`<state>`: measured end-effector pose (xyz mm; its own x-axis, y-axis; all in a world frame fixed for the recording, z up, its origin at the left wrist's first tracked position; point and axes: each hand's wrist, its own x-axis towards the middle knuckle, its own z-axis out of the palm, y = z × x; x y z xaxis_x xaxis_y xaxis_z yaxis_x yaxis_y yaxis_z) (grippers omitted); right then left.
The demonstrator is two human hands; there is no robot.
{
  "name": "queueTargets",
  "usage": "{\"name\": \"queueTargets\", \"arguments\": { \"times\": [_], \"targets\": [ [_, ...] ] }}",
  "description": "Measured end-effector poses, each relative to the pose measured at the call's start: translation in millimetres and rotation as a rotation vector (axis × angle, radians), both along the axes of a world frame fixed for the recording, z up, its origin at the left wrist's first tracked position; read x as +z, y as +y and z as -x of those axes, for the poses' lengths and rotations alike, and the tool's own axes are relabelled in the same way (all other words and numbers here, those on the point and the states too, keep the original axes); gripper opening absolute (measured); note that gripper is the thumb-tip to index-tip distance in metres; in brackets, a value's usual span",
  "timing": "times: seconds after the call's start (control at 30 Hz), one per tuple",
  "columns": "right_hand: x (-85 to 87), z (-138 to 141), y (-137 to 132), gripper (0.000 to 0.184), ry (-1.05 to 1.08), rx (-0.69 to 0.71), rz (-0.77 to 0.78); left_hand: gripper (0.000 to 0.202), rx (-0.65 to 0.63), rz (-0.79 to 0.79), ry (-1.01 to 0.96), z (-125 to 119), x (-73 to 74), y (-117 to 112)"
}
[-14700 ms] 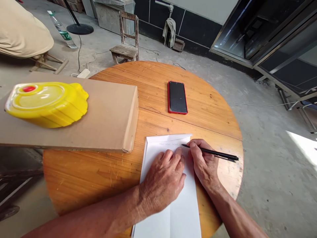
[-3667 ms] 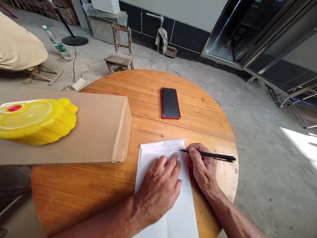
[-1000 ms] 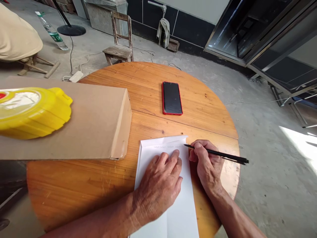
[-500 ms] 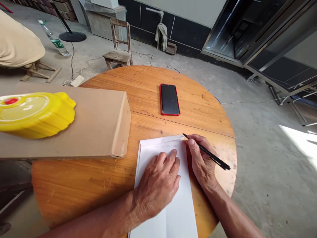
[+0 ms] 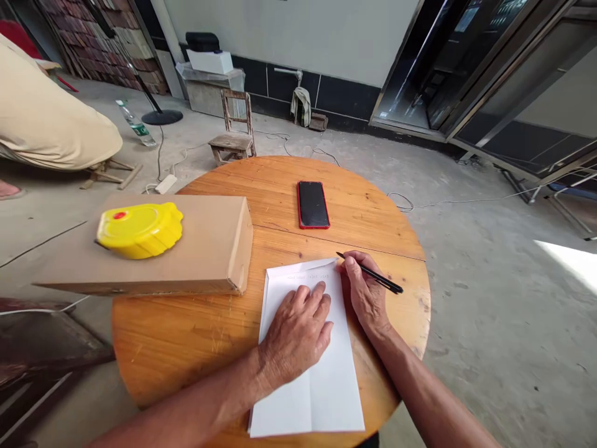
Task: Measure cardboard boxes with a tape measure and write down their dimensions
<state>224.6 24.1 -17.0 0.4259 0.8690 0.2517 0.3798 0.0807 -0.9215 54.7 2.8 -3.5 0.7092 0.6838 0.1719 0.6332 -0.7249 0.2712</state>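
White paper with a crease down it lies on the round wooden table, and a faint row of handwriting runs near its top edge. Pressed on the sheet, palm down with the fingers somewhat spread, is my left hand. My right hand rests at the upper right corner of the paper, closed around a black pen. The pen's tip points up and left, just by that corner. Beyond the paper lies a phone in a red case, screen dark.
A cardboard box occupies the table's left side, with a yellow tape-measure-like case on top. Behind the table stand a small wooden chair and a water bottle. A person in beige clothing is at the far left.
The view has tilted up and shifted left, so more of the box, wall and seated person shows. Both hands keep nearly the same places on the paper; the pen stays in the right hand.
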Motion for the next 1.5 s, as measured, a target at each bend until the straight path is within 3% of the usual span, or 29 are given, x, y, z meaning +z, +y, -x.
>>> {"name": "queueTargets", "arguments": {
  "times": [0.3,0.5,0.67,0.83,1.0,1.17,1.27,1.5],
  "targets": [
    [1.0,-6.9,6.4,0.032,-0.175,0.004,-0.086,0.038,0.005,-0.08,0.113,-6.3,3.2,-8.7],
    [20.0,-33.1,-3.2,0.036,-0.556,0.147,-0.034,0.038,0.03,-0.033,0.102,5.1,12.5,-21.9],
    [24.0,-46.9,-21.0,0.035,-0.828,0.299,0.065,0.053,0.024,0.032,0.068,22.5,4.0,-40.1],
    [5.8,-49.4,-45.5,0.043,-0.904,0.182,0.092,0.057,0.03,0.069,0.029,26.8,-8.5,-46.7],
    [-31.0,-41.3,-117.0,0.04,-0.897,0.053,0.06,0.058,0.04,0.072,-0.012,27.1,-9.9,-47.1],
    [-67.7,-15.9,-179.9,0.037,-0.765,-0.152,-0.111,0.056,0.042,0.078,-0.042,27.3,-12.8,-46.8],
    [-76.5,-5.5,-190.1,0.036,-0.711,-0.2,-0.14,0.056,0.039,0.076,-0.051,27.3,-14.5,-46.9],
    [-78.9,-9.5,-186.5,0.035,-0.742,-0.175,-0.156,0.056,0.026,0.07,-0.082,28.2,-14.1,-47.1]
  ]
}}
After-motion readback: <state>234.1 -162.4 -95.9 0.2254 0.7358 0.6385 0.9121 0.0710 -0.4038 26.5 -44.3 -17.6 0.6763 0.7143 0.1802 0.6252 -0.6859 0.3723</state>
